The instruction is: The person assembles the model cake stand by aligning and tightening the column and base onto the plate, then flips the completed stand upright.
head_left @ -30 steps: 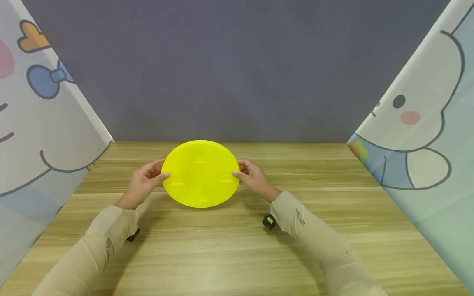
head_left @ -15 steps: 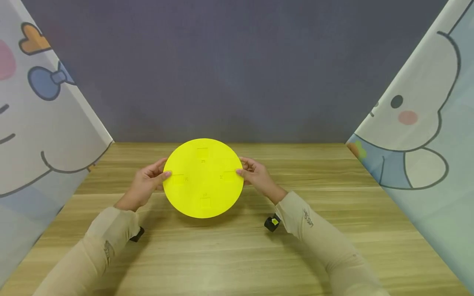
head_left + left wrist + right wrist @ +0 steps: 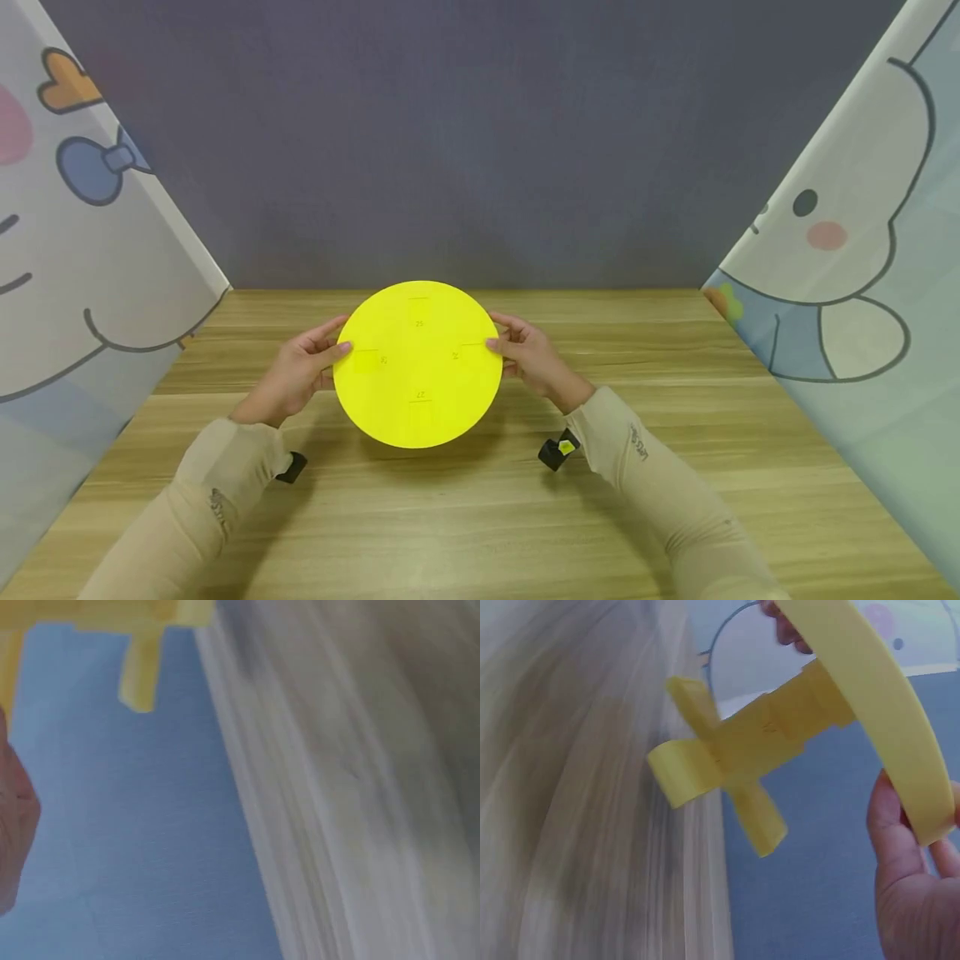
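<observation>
Gripping opposite edges, the left hand (image 3: 300,375) and right hand (image 3: 531,360) hold a yellow disc (image 3: 417,362) tilted above the wooden table (image 3: 465,517); only the right wrist view shows crossed yellow legs (image 3: 727,780) underneath.

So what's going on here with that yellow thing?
A person holds a round yellow disc above a wooden table, gripping its rim on either side with the left hand and the right hand. Its flat face, marked with four small squares and numbers, is tilted toward the head camera. The right wrist view shows a yellow cross-shaped stand fixed to its back. Neither disc nor stand touches the table.
</observation>
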Motion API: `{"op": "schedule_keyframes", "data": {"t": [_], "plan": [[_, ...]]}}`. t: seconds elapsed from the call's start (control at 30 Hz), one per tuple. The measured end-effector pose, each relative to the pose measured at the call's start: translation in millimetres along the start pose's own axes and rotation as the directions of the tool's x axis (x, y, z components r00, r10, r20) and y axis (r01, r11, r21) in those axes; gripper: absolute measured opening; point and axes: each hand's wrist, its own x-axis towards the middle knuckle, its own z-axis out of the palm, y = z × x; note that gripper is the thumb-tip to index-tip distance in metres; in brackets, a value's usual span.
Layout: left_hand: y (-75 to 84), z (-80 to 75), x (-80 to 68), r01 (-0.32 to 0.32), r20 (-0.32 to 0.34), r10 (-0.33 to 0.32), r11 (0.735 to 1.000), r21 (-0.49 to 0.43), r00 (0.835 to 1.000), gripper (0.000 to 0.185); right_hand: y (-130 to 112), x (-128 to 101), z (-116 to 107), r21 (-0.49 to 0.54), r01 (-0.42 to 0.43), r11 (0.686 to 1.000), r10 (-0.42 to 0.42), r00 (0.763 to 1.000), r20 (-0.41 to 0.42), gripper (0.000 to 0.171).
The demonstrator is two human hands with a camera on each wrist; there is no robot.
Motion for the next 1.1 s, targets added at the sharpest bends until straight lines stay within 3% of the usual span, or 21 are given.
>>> {"op": "schedule_keyframes", "data": {"t": [0.2,0.3,0.4,0.53,0.6,0.73,0.93,1.1], "plan": [[7.6,-7.0,1.8,0.084,0.160,-0.071,0.994,-0.073,0.985,0.082,-8,-4,-6,0.083,-0.045,0.996,0.034,0.991,0.130,0.063],[13.2,-8.0,2.2,0.156,0.185,-0.136,0.983,-0.101,0.973,0.084,-12,-5,-9,0.103,-0.062,0.993,0.040,0.979,0.202,0.068],[17.2,-7.8,2.6,0.200,0.185,-0.170,0.967,-0.156,0.968,0.070,-14,-6,-11,0.133,-0.081,0.988,0.048,0.972,0.232,0.070],[18.1,-4.8,3.3,0.191,0.198,-0.143,0.949,-0.249,0.970,0.047,-14,-6,-11,0.198,-0.089,0.976,0.044,0.974,0.220,0.068],[17.3,-3.5,3.5,0.168,0.219,-0.108,0.946,-0.278,0.970,0.044,-14,-6,-11,0.242,-0.086,0.966,0.036,0.979,0.203,0.067],[17.1,-1.3,3.6,0.146,0.248,-0.079,0.954,-0.263,0.966,0.047,-15,-6,-12,0.312,-0.077,0.947,0.027,0.986,0.162,0.064],[20.9,2.8,2.8,0.187,0.215,-0.141,0.959,-0.212,0.966,0.073,-18,-5,-14,0.375,-0.098,0.922,0.049,0.989,0.140,0.063],[18.8,4.0,5.9,0.210,0.211,-0.166,0.956,-0.206,0.963,0.081,-16,-3,-15,0.410,-0.113,0.905,0.064,0.989,0.132,0.063]]}}
